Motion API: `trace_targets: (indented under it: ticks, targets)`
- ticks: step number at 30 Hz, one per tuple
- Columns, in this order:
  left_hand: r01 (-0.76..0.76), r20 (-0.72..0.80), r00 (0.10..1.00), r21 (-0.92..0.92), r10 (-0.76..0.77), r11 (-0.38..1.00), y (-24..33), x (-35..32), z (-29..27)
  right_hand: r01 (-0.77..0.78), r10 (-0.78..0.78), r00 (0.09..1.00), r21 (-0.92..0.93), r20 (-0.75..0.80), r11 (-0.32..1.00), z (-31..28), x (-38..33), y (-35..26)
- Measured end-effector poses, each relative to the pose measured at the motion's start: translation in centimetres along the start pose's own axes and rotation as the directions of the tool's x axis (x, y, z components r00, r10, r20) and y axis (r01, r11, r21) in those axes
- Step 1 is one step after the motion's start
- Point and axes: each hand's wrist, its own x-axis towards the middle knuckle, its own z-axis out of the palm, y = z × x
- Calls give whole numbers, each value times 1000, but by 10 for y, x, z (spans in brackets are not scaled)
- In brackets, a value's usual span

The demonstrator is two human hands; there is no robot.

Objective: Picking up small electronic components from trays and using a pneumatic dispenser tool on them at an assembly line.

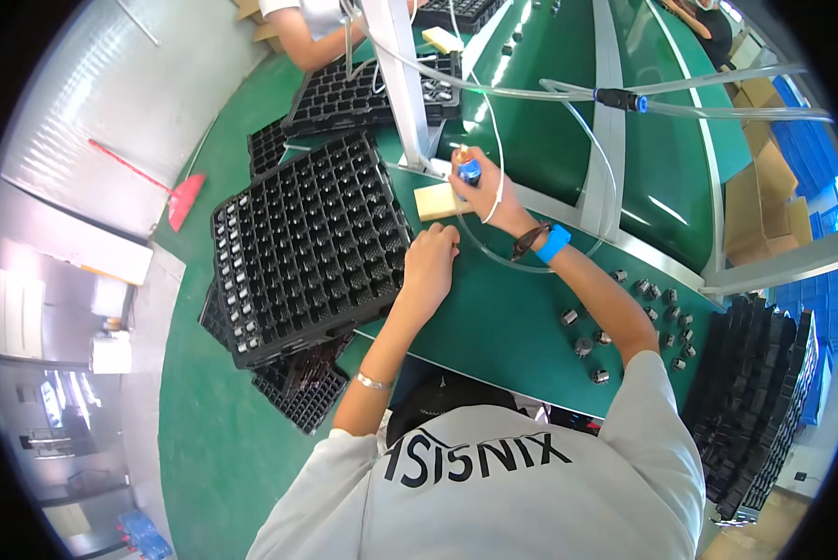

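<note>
My right hand (482, 189) is wrapped round a blue cylindrical tool (469, 172) with an orange-brown tip, held upright above the green table (494, 317). A thin white tube runs past that hand. Just below and left of it, my left hand (432, 259) is curled closed near the table's left side; whatever its fingers hold is hidden. A pale yellow block (440, 203) like a sponge lies between the hands. Beside my left hand is a large black tray (312, 247) of many pockets, with small metal cylinders along its left column.
Loose metal cylinders (583, 347) lie scattered on the table's right. A tall stack of black trays (746, 401) stands at the right edge. A metal post (396, 79) and clear air tubes (568, 95) cross ahead. Another person's arm (312, 42) reaches over trays at the far left.
</note>
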Motion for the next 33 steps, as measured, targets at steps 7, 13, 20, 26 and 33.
trace_targets:
  ticks: [7,13,20,26,33]
  targets:
    - [357,340,934,-906,-112,229,25,-26,-55,-121,-6,937,-341,-349,932,-81,69,97]
    - [237,253,961,-962,-116,-133,27,-43,-78,-151,-37,912,-418,-408,896,-97,87,135]
    - [83,120,966,-982,-229,-167,27,-50,-85,69,-357,878,-655,-318,752,-99,83,111]
    - [138,162,984,-954,-71,-266,34,-64,-90,-350,269,936,661,225,664,-74,3,-31]
    - [120,107,989,-985,-106,126,52,-74,-97,-606,128,786,712,605,354,-75,-65,-114]
